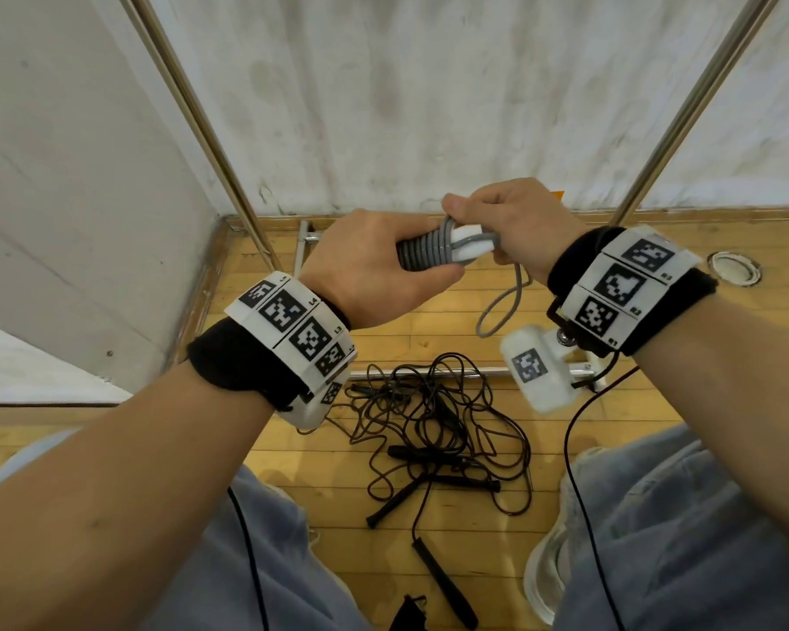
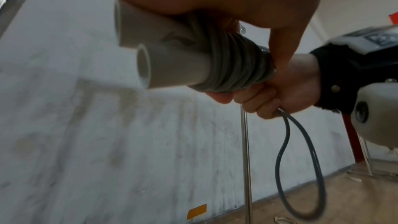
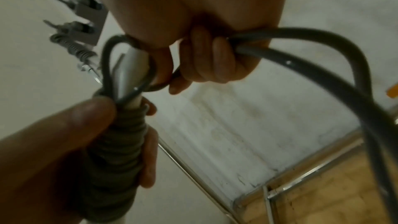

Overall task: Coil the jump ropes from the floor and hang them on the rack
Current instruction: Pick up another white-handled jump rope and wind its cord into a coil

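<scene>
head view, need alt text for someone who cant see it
Two hands hold a grey jump rope wound around its white handles: the left hand grips the coil, the right hand pinches the loose end. Below, black jump ropes lie tangled on the wooden floor between the rack poles.

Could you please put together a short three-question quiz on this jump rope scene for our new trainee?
1. True or false: the grey jump rope is wound around its two white handles.
2. Which hand grips the wound bundle? A) left hand B) right hand C) neither
3. Fill in: the black jump ropes lie tangled on the wooden ____.

Key:
1. True; the grey coils wrap both handles side by side.
2. A; the right hand's fingers pinch the loose end and a hanging loop.
3. floor; nothing hangs on the metal rack in view.
</scene>
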